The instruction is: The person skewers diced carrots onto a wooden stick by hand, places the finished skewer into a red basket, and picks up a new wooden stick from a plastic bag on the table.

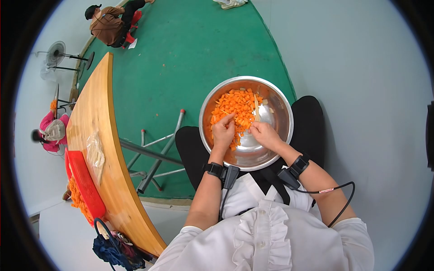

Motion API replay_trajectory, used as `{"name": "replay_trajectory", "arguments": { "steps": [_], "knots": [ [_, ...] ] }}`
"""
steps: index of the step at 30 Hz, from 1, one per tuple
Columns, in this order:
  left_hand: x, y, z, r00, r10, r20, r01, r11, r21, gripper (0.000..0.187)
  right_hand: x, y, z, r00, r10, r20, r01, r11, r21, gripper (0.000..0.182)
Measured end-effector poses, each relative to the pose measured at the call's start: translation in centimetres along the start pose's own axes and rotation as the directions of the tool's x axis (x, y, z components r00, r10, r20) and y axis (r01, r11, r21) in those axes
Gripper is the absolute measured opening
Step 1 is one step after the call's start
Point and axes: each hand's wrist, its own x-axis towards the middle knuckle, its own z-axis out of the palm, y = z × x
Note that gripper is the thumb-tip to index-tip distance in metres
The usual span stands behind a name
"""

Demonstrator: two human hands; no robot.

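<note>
So the left hand (224, 131) was mostly closed, fingers curled and bunched over the orange cubes (237, 101); can't tell if it had hold of anything. The right hand (266, 135) was pinched shut right by the lower end of some thin sticks (257, 107), though I couldn't tell whether it gripped them. All of that was inside a shiny metal bowl (282, 149) on the person's lap, cubes piled mostly toward the left. Off left, a wooden table (122, 198) had a clear bag of sticks (95, 156) beside a red basket (88, 185). Further out were 2 other people (107, 26) (53, 131) and a fan (56, 53).
</note>
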Motion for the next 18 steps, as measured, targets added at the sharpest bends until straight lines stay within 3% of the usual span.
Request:
{"name": "replay_trajectory", "arguments": {
  "steps": [5, 8, 11, 12, 15, 18],
  "knots": [
    [0.0, -0.6, 0.1, 0.998, 0.020, 0.052, -0.019, 1.000, -0.023, 0.026, 0.0, -0.2, -0.2, 1.000, 0.006, 0.005, -0.006, 1.000, -0.025, 0.025],
    [-0.1, 0.4, -0.1, 0.998, 0.021, -0.051, -0.021, 1.000, 0.001, 0.027, -0.1, -0.3, -0.3, 1.000, -0.009, -0.019, 0.009, 1.000, -0.008, 0.026],
    [0.8, -2.2, -0.2, 0.926, 0.084, -0.367, -0.104, 0.994, -0.036, 0.034, 0.0, -0.1, -0.5, 0.996, -0.010, -0.091, 0.010, 1.000, 0.003, 0.026],
    [0.8, -1.6, -0.9, 0.921, 0.031, -0.387, -0.034, 0.999, -0.001, 0.030, 0.0, 0.1, -0.5, 0.993, -0.006, -0.120, 0.007, 1.000, 0.004, 0.026],
    [0.9, -1.6, -1.3, 0.872, 0.329, -0.361, -0.162, 0.892, 0.422, 0.026, 0.2, 0.5, -0.4, 0.987, -0.009, -0.161, 0.011, 1.000, 0.013, 0.026],
    [0.7, -1.6, -0.9, 0.931, 0.240, -0.274, -0.081, 0.870, 0.487, 0.023, 0.2, 0.6, -0.4, 0.990, 0.015, -0.137, -0.015, 1.000, 0.004, 0.026]
  ]
}}
